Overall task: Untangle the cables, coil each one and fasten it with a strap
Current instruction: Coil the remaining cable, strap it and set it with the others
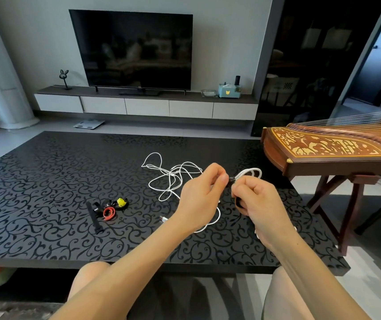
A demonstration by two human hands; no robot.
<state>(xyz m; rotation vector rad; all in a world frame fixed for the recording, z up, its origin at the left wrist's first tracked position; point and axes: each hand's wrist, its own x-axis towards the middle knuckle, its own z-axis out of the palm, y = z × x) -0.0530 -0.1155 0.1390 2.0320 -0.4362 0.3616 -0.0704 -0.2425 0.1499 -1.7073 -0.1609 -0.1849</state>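
A coiled white cable [251, 173] is held above the black patterned table [46, 181], its loops sticking out past my right hand [257, 197]. A black strap [232, 180] wraps the coil. My left hand [202, 192] pinches the strap's end, while my right hand's curled fingers grip the coil and the strap. Loose tangled white cable [173, 174] lies on the table behind my hands, and one strand runs under my left wrist to a plug [163, 219]. Spare straps lie to the left: a flat black one [95, 218], a red one [109, 212], a yellow one [121, 202].
A wooden zither [323, 148] on a stand sits close to the table's right edge. A TV [134, 49] on a low cabinet stands beyond the table. My knees are under the near edge.
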